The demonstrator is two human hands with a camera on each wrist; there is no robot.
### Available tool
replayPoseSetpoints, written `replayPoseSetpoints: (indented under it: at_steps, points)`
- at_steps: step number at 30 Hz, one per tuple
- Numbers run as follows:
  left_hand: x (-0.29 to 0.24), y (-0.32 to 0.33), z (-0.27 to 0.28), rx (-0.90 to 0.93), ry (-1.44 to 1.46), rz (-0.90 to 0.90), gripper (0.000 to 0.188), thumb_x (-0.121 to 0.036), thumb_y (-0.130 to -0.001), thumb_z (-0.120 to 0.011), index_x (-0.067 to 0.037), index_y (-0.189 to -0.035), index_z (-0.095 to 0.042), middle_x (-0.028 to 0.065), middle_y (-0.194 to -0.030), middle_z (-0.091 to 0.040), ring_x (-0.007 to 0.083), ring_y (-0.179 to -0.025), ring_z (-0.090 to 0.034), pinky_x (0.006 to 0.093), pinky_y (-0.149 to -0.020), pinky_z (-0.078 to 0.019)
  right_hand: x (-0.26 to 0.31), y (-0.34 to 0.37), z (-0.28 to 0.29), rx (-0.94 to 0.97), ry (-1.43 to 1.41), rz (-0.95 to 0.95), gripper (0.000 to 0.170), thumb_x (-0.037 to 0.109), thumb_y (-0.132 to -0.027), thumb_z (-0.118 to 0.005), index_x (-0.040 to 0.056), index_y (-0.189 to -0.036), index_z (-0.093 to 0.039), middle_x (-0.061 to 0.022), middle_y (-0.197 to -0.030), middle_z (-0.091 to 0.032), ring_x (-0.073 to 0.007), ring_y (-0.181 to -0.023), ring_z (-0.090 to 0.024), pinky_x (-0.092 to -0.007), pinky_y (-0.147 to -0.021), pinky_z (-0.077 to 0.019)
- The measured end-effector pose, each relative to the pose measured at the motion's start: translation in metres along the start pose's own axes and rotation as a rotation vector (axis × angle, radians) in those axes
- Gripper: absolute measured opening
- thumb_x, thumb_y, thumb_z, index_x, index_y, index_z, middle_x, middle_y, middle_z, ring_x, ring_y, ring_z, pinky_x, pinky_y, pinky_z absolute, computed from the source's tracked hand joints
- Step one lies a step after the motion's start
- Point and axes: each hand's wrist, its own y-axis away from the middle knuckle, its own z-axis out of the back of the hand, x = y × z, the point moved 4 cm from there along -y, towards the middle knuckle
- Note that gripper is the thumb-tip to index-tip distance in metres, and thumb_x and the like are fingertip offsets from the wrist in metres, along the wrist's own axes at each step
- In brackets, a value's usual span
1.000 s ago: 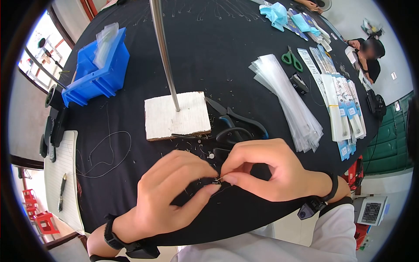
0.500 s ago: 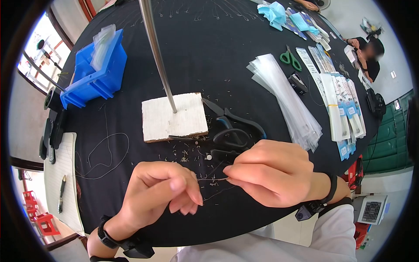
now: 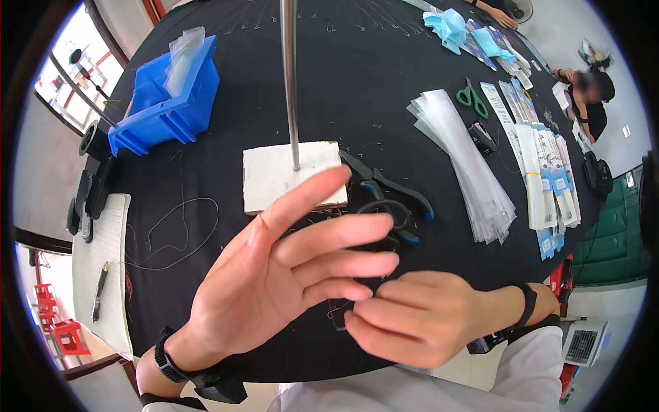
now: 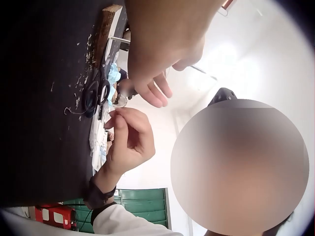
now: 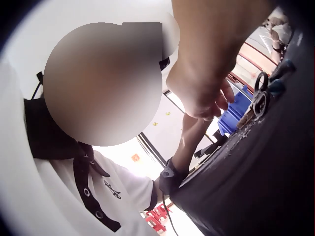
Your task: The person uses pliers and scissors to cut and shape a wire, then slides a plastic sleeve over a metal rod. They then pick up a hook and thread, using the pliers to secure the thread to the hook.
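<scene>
My left hand (image 3: 274, 275) is raised above the black cloth, palm showing and fingers spread, holding nothing. Beside its little finger, my right hand (image 3: 419, 316) has its fingers curled, with thumb and fingertips together at a thin line; the grip itself is partly hidden. A small hooked end (image 3: 332, 312) shows by the right thumb. In the left wrist view the right hand (image 4: 130, 137) pinches, and a curved hook (image 4: 67, 111) with a line stands out against the black cloth. Black-handled pliers (image 3: 391, 189) lie behind the fingers, partly covered by them.
A white block (image 3: 264, 175) holds an upright metal rod (image 3: 290, 89). A blue bin (image 3: 165, 103) and notebook (image 3: 103, 254) are on the left. Clear sleeves (image 3: 467, 172), green scissors (image 3: 472, 99) and packets (image 3: 546, 178) are on the right. Another person sits at the far right.
My left hand has opened from loosely bent fingers to spread ones and risen. My right hand has moved slightly down. The camera view has shifted a little.
</scene>
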Motion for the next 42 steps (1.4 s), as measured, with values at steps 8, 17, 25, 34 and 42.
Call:
replayPoseSetpoints:
  at_steps: [8, 17, 25, 34, 42]
  points:
    - [-0.001, -0.006, 0.001, -0.120, -0.285, -0.059, 0.063, -0.043, -0.098, -0.032, -0.010, -0.146, -0.009, 0.0248, -0.143, -0.028, 0.0343, -0.126, -0.041, 0.0433, -0.101, -0.0368, 0.020, -0.007, -0.003, 0.199, -0.305, 0.015, 0.017, 0.010, -0.068, -0.065, 0.0023, -0.083, -0.063, -0.0052, -0.082, -0.056, -0.0109, -0.059, -0.050, -0.0190, -0.042, -0.0375]
    - [0.016, 0.003, 0.004, 0.111, -0.378, 0.220, 0.062, -0.044, -0.100, -0.022, 0.008, -0.120, -0.049, 0.0176, -0.099, -0.061, 0.0218, -0.088, -0.060, 0.0331, -0.083, -0.0455, -0.013, -0.031, 0.039, -0.150, -0.277, -0.230, 0.019, -0.006, -0.062, -0.065, 0.0008, -0.080, -0.067, -0.0083, -0.074, -0.063, -0.0152, -0.055, -0.059, -0.0215, -0.044, -0.0446]
    - [0.012, 0.007, -0.010, 0.292, -0.388, 0.315, 0.082, -0.057, -0.095, -0.012, 0.012, -0.101, -0.055, 0.0199, -0.066, -0.062, 0.0274, -0.063, -0.061, 0.0353, -0.067, -0.0487, -0.052, -0.019, 0.021, -0.060, -0.182, -0.472, 0.010, -0.002, -0.074, -0.066, 0.0027, -0.082, -0.061, -0.0070, -0.074, -0.059, -0.0206, -0.059, -0.058, -0.0278, -0.049, -0.0437]
    - [0.007, -0.001, 0.010, -0.003, -0.149, 0.030, 0.046, -0.037, -0.101, -0.022, -0.002, -0.112, -0.050, 0.0251, -0.121, -0.050, 0.0331, -0.107, -0.056, 0.0414, -0.088, -0.0466, -0.020, -0.003, -0.002, 0.109, 0.028, -0.178, 0.013, 0.007, -0.067, -0.062, 0.0057, -0.079, -0.059, -0.0016, -0.070, -0.049, -0.0136, -0.060, -0.052, -0.0258, -0.048, -0.0430]
    - [0.006, -0.001, 0.009, -0.066, -0.326, 0.009, 0.043, -0.031, -0.100, -0.028, 0.004, -0.108, -0.053, 0.0258, -0.121, -0.051, 0.0322, -0.111, -0.054, 0.0408, -0.092, -0.0444, -0.015, -0.003, -0.004, 0.157, 0.075, -0.127, 0.013, 0.009, -0.068, -0.061, 0.0037, -0.079, -0.059, -0.0028, -0.070, -0.051, -0.0125, -0.058, -0.051, -0.0241, -0.047, -0.0419]
